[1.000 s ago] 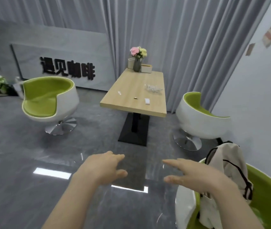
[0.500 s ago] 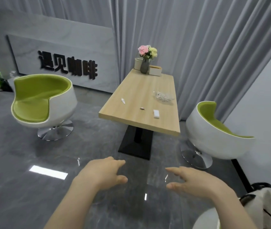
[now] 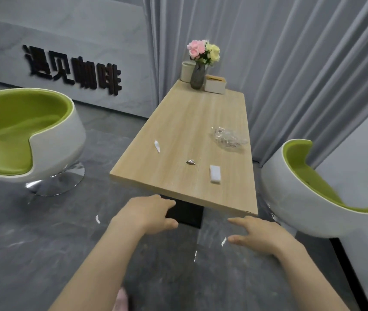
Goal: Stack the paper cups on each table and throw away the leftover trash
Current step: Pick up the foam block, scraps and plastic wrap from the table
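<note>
Both hands are held out over the grey floor, short of the near edge of the wooden counter (image 3: 185,131). The left hand (image 3: 147,213) and the right hand (image 3: 259,234) have relaxed, extended fingers and hold nothing. Trash on the counter: crumpled clear plastic wrap (image 3: 229,138) near the right edge, a white paper scrap (image 3: 157,145) towards the left edge, a small foil piece (image 3: 191,162) between them, and a white packet (image 3: 215,173) nearest the front. A white cup (image 3: 187,71), a flower vase (image 3: 198,76) and a tissue box (image 3: 215,84) stand at the far end.
</note>
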